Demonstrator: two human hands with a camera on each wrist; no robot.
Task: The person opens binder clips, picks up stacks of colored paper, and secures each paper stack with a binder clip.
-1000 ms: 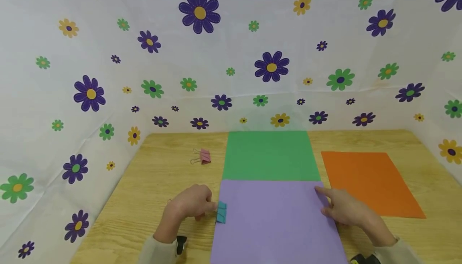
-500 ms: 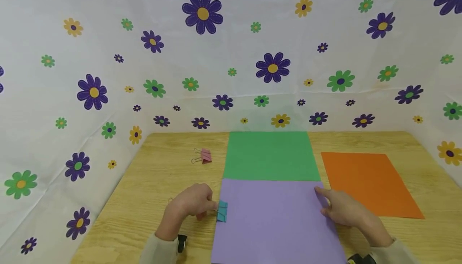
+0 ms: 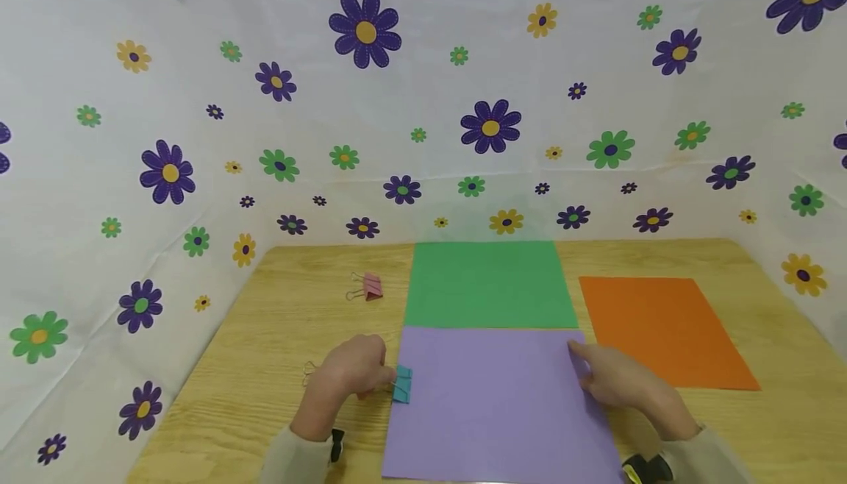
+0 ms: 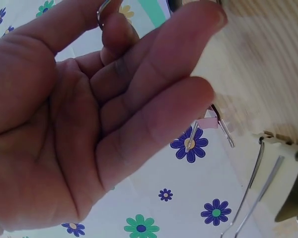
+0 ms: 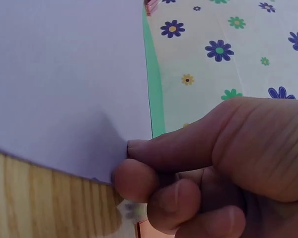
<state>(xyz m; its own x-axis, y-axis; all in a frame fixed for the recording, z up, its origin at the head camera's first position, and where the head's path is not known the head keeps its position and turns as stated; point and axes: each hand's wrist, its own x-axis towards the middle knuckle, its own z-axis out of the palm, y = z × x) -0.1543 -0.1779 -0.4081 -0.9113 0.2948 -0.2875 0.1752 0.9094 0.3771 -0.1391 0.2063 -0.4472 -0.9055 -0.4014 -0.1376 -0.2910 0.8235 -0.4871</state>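
A purple sheet of paper (image 3: 496,403) lies in front of me, with a teal binder clip (image 3: 402,385) on its left edge. My left hand (image 3: 357,368) pinches the wire handle of this clip between thumb and index finger; its other fingers are loosely bent in the left wrist view. At the sheet's far right corner, my right hand (image 3: 615,377) pinches the paper, thumb on top and index finger under the edge in the right wrist view. Beyond the purple sheet extends a green sheet (image 3: 490,285), its near part covered.
A pink binder clip (image 3: 373,287) lies at the back left. Beside my left hand is a cream binder clip (image 4: 288,173), mostly hidden in the head view. An orange sheet (image 3: 668,329) lies to the right. Flowered cloth (image 3: 298,101) rises behind the wooden table (image 3: 251,337).
The head view has shifted slightly, so the sheets appear a little further left and the purple sheet's near edge shows more. Both hands keep the same holds.
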